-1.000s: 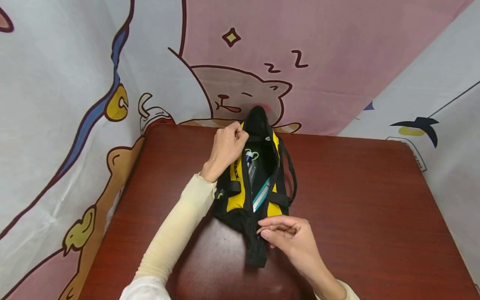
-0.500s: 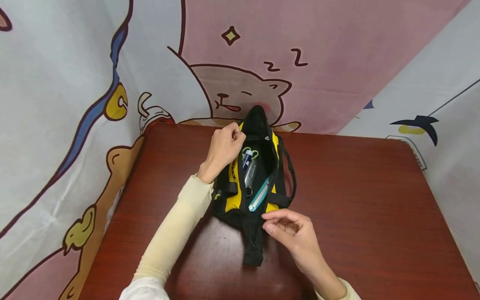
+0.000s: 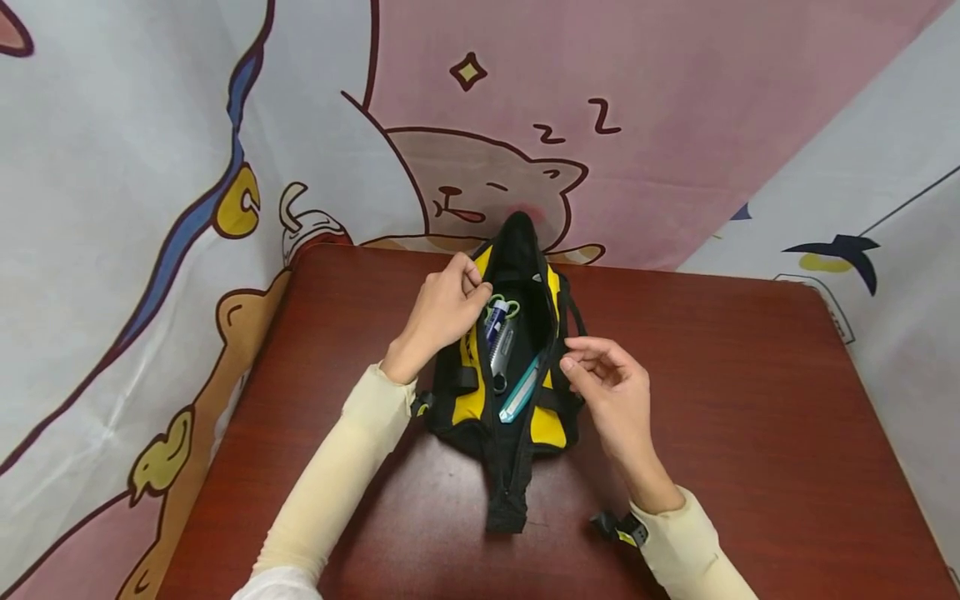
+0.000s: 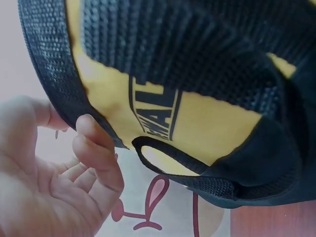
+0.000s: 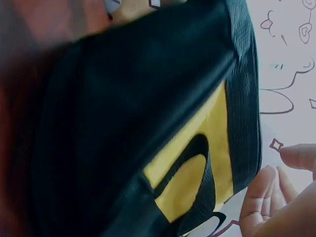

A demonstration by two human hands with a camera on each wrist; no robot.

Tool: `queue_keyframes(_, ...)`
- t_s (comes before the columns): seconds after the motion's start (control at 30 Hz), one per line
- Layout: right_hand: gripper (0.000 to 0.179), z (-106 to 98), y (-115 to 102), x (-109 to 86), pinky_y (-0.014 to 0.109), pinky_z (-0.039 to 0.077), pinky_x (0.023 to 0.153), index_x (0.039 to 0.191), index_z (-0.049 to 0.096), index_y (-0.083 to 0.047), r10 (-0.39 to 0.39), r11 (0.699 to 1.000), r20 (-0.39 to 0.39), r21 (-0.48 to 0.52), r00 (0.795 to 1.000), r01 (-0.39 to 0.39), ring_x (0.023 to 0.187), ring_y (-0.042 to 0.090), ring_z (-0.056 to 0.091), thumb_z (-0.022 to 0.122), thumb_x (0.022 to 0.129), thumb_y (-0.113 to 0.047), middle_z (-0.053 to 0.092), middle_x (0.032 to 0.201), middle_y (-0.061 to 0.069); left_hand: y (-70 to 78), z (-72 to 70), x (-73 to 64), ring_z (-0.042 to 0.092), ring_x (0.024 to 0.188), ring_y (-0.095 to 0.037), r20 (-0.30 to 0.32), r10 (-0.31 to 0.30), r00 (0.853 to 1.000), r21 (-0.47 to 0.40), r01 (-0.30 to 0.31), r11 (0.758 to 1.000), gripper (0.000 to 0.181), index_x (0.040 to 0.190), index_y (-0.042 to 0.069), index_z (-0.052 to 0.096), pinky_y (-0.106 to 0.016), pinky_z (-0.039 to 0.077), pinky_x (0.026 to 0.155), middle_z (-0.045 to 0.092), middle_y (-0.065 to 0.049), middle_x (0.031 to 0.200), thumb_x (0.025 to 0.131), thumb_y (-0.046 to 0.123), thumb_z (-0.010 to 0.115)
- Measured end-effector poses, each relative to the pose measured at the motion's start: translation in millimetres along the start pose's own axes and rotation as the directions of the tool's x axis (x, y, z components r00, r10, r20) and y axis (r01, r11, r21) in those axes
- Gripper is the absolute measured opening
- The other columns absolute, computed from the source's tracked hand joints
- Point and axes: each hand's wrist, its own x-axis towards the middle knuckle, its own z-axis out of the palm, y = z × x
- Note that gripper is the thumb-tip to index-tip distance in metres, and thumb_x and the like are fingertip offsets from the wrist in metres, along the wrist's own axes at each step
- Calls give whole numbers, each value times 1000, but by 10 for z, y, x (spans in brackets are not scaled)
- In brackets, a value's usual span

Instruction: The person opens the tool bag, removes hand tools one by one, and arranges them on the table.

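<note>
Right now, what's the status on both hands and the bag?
Left hand pinching bag at its left edge. Right hand beside right edge, holding nothing. Bag unzipped, teal tool inside. Nothing visible blocking its mouth.

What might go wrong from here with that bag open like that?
First, the turquoise cutter and what look like green-handled scissors lie in the bag, so anyone reaching in might get nicked; I can't tell whether any blade is exposed. Second, the looped strap on the bag's side might snag something.

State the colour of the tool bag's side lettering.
The lettering is black on yellow, clearest in the left wrist view.
</note>
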Motion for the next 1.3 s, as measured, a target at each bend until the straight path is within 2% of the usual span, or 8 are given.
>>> queue_keyframes(0.13, 33, 21, 19, 158, 23, 50, 59, 130, 72, 9, 37, 998, 17, -45, 999, -36, 77, 14, 65, 77, 98, 6, 73, 100, 3, 20, -12, -73, 60, 66, -23, 21, -1, 1000, -29, 2, 1000, 24, 123, 5, 55, -34, 49, 62, 67, -9, 88, 106, 17, 67)
queue_keyframes(0.33, 40, 75, 66, 292, 21, 56, 68, 134, 70, 6, 39, 997, 22, -66, 999, -37, 81, 15, 67, 80, 95, 7, 70, 106, 6, 43, 0, -207, 58, 62, -21, 33, 51, 998, -55, -49, 997, 38, 135, 4, 51, -34, 48, 61, 66, -8, 85, 104, 12, 70)
queue_keyframes(0.4, 42, 91, 81, 312, 23, 58, 66, 135, 70, 5, 36, 997, 26, -73, 999, -34, 80, 14, 66, 81, 94, 7, 68, 108, 11, 49, -2, -257, 58, 62, -20, 32, 75, 997, -54, -74, 996, 41, 138, 5, 50, -33, 49, 62, 65, -7, 84, 102, 10, 71)
queue_keyframes(0.6, 48, 116, 103, 342, 28, 61, 62, 138, 70, 0, 49, 994, 42, -95, 998, -45, 78, 13, 66, 83, 92, 7, 63, 113, 17, 64, -45, -393, 57, 61, -17, 49, 128, 991, -17, -127, 992, 41, 140, 9, 61, -33, 50, 59, 63, -2, 80, 100, 9, 71)
queue_keyframes(0.73, 49, 92, 105, 338, 29, 62, 60, 139, 68, 2, 51, 997, 53, -66, 997, -47, 78, 13, 65, 81, 92, 10, 61, 112, 13, 51, -66, -441, 56, 62, -16, 46, 102, 994, 14, -103, 995, 31, 129, 10, 72, -33, 48, 60, 62, -1, 78, 99, 10, 71)
queue_keyframes(0.83, 49, 56, 103, 326, 27, 61, 59, 139, 67, 5, 43, 999, 54, -32, 998, -41, 77, 13, 65, 78, 92, 14, 60, 111, 12, 26, -77, -477, 56, 61, -16, 19, 78, 997, 28, -79, 997, 28, 126, 10, 73, -34, 48, 61, 62, 0, 77, 98, 11, 72)
queue_keyframes(1.07, 48, -75, 97, 278, 26, 61, 59, 136, 66, 10, 44, 999, 21, -11, 999, -44, 77, 13, 64, 73, 89, 21, 62, 108, 11, -2, -124, -573, 56, 58, -14, -7, 60, 998, 48, -60, 997, 42, 134, 9, 68, -35, 49, 61, 63, 2, 72, 94, 15, 80)
queue_keyframes(1.3, 53, -246, 132, 258, 26, 61, 58, 136, 67, 10, 40, 998, -3, -39, 999, -40, 76, 14, 64, 69, 85, 27, 63, 106, 10, -40, -238, -625, 53, 57, -16, -37, 25, 999, 71, -22, 997, 49, 136, 8, 72, -36, 46, 63, 60, 1, 71, 87, 6, 76)
